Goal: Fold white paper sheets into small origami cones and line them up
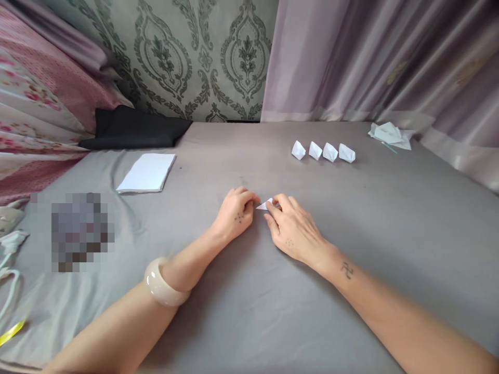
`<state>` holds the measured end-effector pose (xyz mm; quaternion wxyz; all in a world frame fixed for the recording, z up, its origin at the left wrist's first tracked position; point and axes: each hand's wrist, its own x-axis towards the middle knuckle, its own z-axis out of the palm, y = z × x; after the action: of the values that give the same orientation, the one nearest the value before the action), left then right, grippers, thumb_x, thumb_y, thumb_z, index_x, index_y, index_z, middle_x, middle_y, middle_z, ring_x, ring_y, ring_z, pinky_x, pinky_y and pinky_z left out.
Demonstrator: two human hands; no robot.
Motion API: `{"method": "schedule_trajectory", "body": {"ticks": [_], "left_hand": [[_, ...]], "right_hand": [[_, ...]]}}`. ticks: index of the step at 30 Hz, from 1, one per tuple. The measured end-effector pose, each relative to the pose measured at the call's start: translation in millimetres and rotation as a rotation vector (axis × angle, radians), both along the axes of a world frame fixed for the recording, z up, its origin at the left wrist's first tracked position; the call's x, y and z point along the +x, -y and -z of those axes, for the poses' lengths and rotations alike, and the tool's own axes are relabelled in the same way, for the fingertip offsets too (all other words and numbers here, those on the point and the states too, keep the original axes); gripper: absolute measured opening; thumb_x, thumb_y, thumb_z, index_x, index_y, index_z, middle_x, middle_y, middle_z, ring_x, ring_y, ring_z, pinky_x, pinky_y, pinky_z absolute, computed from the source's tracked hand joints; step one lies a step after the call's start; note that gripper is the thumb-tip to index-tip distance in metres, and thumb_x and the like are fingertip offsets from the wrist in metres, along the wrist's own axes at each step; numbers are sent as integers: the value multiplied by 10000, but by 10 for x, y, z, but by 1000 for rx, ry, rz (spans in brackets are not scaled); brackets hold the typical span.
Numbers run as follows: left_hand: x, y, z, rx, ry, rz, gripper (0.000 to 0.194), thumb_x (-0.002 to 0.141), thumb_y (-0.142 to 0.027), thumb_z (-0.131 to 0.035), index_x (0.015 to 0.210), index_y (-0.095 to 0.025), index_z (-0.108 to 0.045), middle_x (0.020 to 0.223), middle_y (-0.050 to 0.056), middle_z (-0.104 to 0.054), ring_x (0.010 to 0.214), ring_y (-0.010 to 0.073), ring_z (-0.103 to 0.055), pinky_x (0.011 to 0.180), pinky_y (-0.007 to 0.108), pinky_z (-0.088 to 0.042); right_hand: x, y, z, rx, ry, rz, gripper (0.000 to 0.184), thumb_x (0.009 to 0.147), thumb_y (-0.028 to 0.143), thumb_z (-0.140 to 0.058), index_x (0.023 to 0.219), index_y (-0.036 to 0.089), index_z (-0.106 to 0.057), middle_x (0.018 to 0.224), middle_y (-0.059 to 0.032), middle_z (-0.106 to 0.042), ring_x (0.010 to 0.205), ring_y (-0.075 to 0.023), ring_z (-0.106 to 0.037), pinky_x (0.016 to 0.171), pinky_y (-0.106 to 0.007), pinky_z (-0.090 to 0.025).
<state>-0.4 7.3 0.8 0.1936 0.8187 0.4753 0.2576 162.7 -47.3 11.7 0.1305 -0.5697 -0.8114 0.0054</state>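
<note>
A small piece of white folded paper (264,205) lies low over the grey sheet, its pointed end toward the left. My right hand (293,224) pinches its right part between thumb and fingers, which hide some of the paper. Close by on the left, my left hand (237,212) is closed, fingers curled, its fingertips beside the paper's point. Whether these fingers hold anything is hidden. Farther back to the right stand several folded white paper pieces (330,152) in a row.
A stack of white paper (148,172) lies at the left, with black cloth (136,127) behind it. Loose white papers (391,135) sit at the back right. White cables (11,239), a yellow strip (12,332) and a blurred-out object (80,228) are at the left edge.
</note>
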Motion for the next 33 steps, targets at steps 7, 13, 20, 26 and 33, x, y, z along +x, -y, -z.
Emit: {"method": "schedule_trajectory", "body": {"ticks": [7,13,20,26,33], "left_hand": [[71,189,-70,189,-428,216,320,868,-66,-353,1003,-108,-641,960,108,-589,890,217,-534,824,331,-472],[106,202,-159,179,-586,250,309,875,-74,-355,1003,-92,-636,931,113,-570,865,230,-526,780,346,-480],[63,215,-136,140,-522,153,321,862,-80,-372,1010,-132,-653,1025,103,-588,899,218,-544,721,315,-505],[72,235,-118,161,-436,126,264,826,-127,-429,896,-132,-683,1001,96,-615,902,215,-571,732,314,-512],[78,181,-93,146,-316,91,328,913,-238,-393,738,-171,-662,906,69,-635,846,190,-584,651,283,-465]], "right_hand": [[42,19,28,-16,-27,-40,365,962,262,-336,1231,130,-543,1190,-103,-568,972,-241,-490,833,-372,-445],[32,-55,10,-36,-15,-30,330,952,243,-347,1146,111,-578,1117,-129,-574,970,-252,-487,851,-378,-436],[95,4,-2,-51,-47,-41,348,953,239,-344,1213,118,-541,1162,-126,-554,1004,-247,-483,820,-363,-448],[101,49,-85,-74,-4,-20,304,958,232,-335,1089,140,-593,1094,-115,-574,953,-231,-500,782,-357,-449],[150,135,-136,-74,121,4,291,948,230,-356,1068,133,-603,1048,-115,-586,923,-231,-526,684,-343,-453]]}}
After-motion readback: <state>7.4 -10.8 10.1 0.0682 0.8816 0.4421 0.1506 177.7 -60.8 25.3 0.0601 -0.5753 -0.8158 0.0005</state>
